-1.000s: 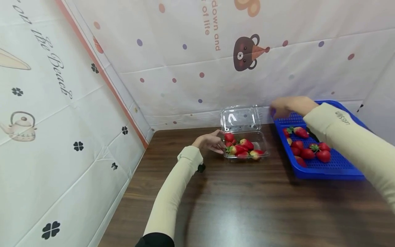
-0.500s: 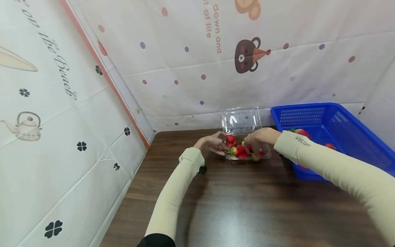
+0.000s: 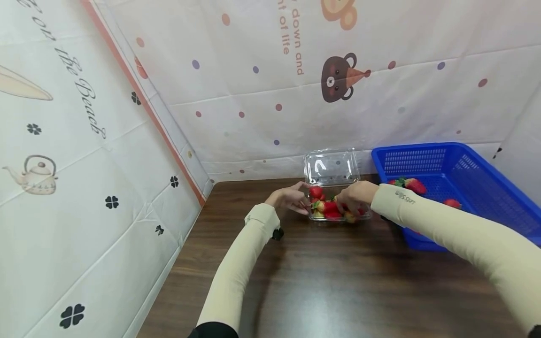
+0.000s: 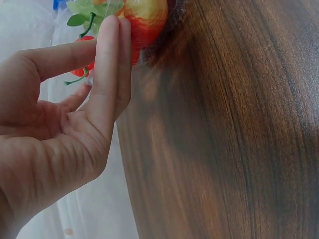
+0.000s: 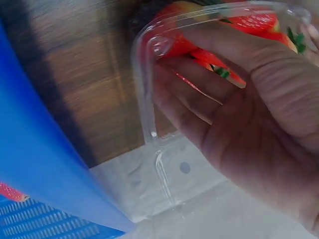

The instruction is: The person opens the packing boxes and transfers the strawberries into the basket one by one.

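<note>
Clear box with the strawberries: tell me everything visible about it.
The clear box looks like thin, glossy plastic, with a rounded rim and a see-through lid standing open at the back, before the printed cloth. It sits upright on the wood-look table, left of the blue basket in the head view. Several strawberries lie inside. The left hand rests its fingers against the left side; the right hand reaches in from the right.
</note>
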Tool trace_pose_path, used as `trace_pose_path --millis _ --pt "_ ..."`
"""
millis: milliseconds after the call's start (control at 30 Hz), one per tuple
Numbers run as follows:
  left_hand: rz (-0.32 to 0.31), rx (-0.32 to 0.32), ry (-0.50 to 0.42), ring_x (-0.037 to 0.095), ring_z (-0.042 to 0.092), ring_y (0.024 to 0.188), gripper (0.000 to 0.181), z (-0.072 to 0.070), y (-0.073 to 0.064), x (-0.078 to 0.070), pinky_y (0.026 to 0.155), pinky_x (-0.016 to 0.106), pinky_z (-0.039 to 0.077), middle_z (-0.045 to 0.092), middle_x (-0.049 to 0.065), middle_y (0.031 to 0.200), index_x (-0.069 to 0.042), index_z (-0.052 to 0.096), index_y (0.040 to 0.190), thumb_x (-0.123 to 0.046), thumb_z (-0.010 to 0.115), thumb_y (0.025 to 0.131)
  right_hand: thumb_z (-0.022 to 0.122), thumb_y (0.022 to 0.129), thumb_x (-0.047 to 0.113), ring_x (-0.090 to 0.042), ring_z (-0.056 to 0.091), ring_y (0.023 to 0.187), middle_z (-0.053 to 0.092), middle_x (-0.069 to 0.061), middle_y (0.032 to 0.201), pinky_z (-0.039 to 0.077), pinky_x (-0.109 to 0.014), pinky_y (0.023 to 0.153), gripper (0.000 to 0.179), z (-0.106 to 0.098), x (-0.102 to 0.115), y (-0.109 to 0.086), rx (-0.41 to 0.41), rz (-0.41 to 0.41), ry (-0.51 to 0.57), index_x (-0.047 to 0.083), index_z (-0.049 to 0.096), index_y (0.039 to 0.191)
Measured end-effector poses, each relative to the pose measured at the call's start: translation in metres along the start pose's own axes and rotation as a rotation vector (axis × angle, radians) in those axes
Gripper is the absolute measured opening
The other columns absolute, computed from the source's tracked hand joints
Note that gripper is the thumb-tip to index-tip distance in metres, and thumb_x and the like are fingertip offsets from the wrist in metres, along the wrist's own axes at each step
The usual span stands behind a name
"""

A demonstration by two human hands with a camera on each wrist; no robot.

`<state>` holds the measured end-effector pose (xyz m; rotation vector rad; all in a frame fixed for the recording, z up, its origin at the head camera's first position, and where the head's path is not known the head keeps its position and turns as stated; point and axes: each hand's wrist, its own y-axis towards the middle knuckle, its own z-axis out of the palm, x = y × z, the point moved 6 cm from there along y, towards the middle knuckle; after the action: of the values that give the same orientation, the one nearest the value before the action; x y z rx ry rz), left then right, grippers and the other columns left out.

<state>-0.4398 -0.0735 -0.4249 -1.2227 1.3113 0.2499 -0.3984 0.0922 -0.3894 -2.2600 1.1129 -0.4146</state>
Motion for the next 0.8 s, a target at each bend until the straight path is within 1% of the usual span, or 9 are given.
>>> trace_pose_path --millis 67,133,233,333,400,500,567,700,800 --pt "0.000 0.007 -0.004 0.026 0.066 0.080 0.070 0.000 0.000 0.000 0.072 0.028 0.067 0.062 0.016 0.104 -0.022 0.026 0.153 0.008 0.054 0.096 0.082 0.079 0.000 -0.014 0.059 0.078 0.061 -0.002 0.098 0.060 -0.027 0.064 0.032 0.000 0.001 0.001 -0.026 -0.003 -0.062 0.014 0.067 0.104" --pt "-0.003 0.014 -0.010 0.025 0.066 0.077 0.070 0.000 0.001 0.001 0.067 0.026 0.066 0.062 0.015 0.099 -0.022 0.026 0.153 0.008 0.054 0.096 0.084 0.079 0.004 -0.014 0.056 0.079 0.062 0.000 0.095 0.060 -0.027 0.065 0.030 0.000 0.002 0.001 -0.044 -0.008 -0.102 0.015 0.068 0.102" --pt "-0.007 0.016 -0.017 0.024 0.066 0.074 0.071 0.000 0.001 0.000 0.064 0.025 0.065 0.061 0.014 0.096 -0.021 0.025 0.154 0.007 0.054 0.096 0.084 0.078 0.005 -0.012 0.053 0.075 0.062 0.004 0.087 0.055 -0.025 0.060 0.024 0.000 0.002 0.002 -0.056 -0.002 -0.111 0.015 0.070 0.094" --pt "-0.006 0.014 -0.022 0.024 0.066 0.073 0.070 -0.001 0.002 0.000 0.063 0.025 0.065 0.061 0.013 0.096 -0.021 0.025 0.154 0.007 0.054 0.096 0.084 0.078 0.005 -0.010 0.049 0.069 0.060 0.006 0.079 0.048 -0.021 0.055 0.017 0.000 0.004 0.002 -0.066 -0.018 -0.127 0.014 0.070 0.085" --pt "-0.001 0.014 -0.024 0.024 0.066 0.074 0.070 -0.001 0.002 -0.001 0.063 0.025 0.065 0.061 0.014 0.097 -0.021 0.025 0.154 0.007 0.054 0.096 0.083 0.078 0.004 -0.009 0.048 0.067 0.059 0.006 0.075 0.045 -0.019 0.053 0.016 -0.001 0.004 0.002 -0.077 -0.027 -0.133 0.012 0.070 0.081" --pt "0.005 0.013 -0.026 0.024 0.066 0.075 0.070 -0.002 0.003 -0.001 0.063 0.025 0.065 0.060 0.014 0.097 -0.021 0.025 0.153 0.008 0.054 0.096 0.083 0.077 0.003 -0.008 0.048 0.065 0.058 0.006 0.074 0.043 -0.018 0.051 0.017 -0.004 0.003 0.002 -0.103 -0.030 -0.129 0.011 0.068 0.079" --pt "0.004 0.014 -0.024 0.024 0.066 0.076 0.070 -0.002 0.003 0.000 0.064 0.025 0.065 0.060 0.014 0.097 -0.021 0.025 0.153 0.008 0.054 0.096 0.082 0.078 0.004 -0.009 0.049 0.065 0.060 0.004 0.074 0.045 -0.018 0.051 0.015 -0.006 0.002 0.003 -0.108 -0.026 -0.112 0.010 0.068 0.079" --pt "0.003 0.010 -0.026 0.025 0.066 0.076 0.070 -0.002 0.003 0.001 0.064 0.026 0.065 0.061 0.014 0.095 -0.021 0.026 0.153 0.009 0.054 0.095 0.079 0.078 0.004 -0.011 0.053 0.070 0.063 0.000 0.081 0.051 -0.020 0.057 0.015 -0.017 0.000 0.000 -0.134 -0.046 -0.068 0.007 0.069 0.089" --pt "0.006 0.010 -0.032 0.026 0.066 0.077 0.070 -0.002 0.002 0.002 0.065 0.026 0.066 0.060 0.014 0.096 -0.020 0.027 0.153 0.009 0.053 0.095 0.079 0.077 0.003 -0.013 0.059 0.077 0.065 -0.004 0.089 0.058 -0.024 0.065 0.025 -0.034 -0.003 -0.009 -0.191 -0.091 -0.005 0.004 0.068 0.098"
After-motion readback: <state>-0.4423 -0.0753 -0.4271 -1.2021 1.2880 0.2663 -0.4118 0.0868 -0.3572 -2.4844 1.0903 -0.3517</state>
